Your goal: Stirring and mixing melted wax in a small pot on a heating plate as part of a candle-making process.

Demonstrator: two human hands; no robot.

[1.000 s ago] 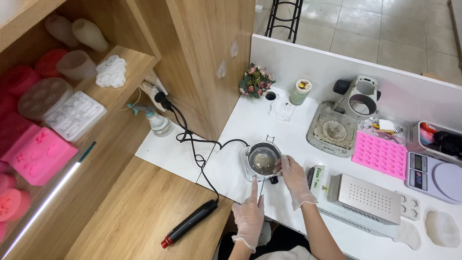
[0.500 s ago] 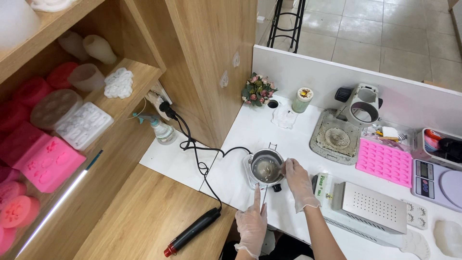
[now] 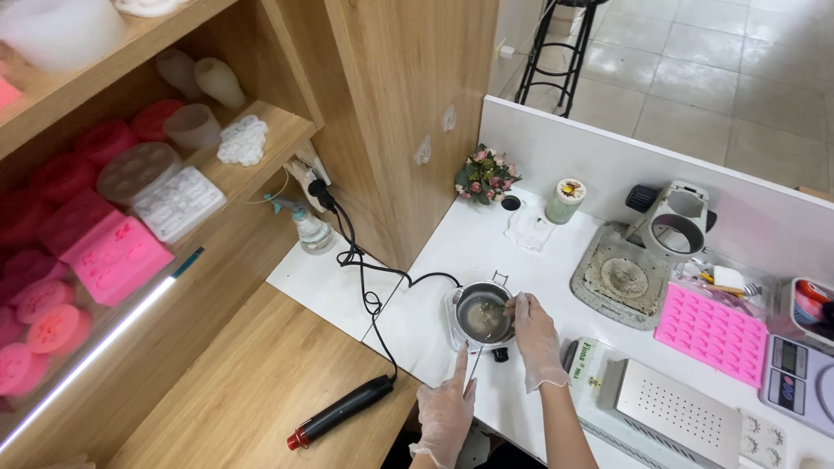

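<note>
Little moved since earlier frames: view drifted slightly, hands kept same grip. Left hand [image 3: 445, 410], gloved, pinches thin stirring rod [image 3: 473, 365], forefinger extended along it, tip dipped in small metal melting pot [image 3: 483, 314]. Right hand [image 3: 534, 339], gloved, fingers curled against pot rim, steadying. Pot sits on white worktop [image 3: 539, 260], pink silicone mould [image 3: 711, 333] well apart at right. Stirring appears ongoing.

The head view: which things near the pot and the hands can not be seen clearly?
- Pot contents: head view, too small and glare-lit to identify.
- Thin stick by the left hand: too thin to tell whether the fingers grip it.
- Right hand fingertips: at the pot rim, contact unclear.
- Base under the pot: hidden by the pot.
- Scale: cut off by the right edge.
</note>
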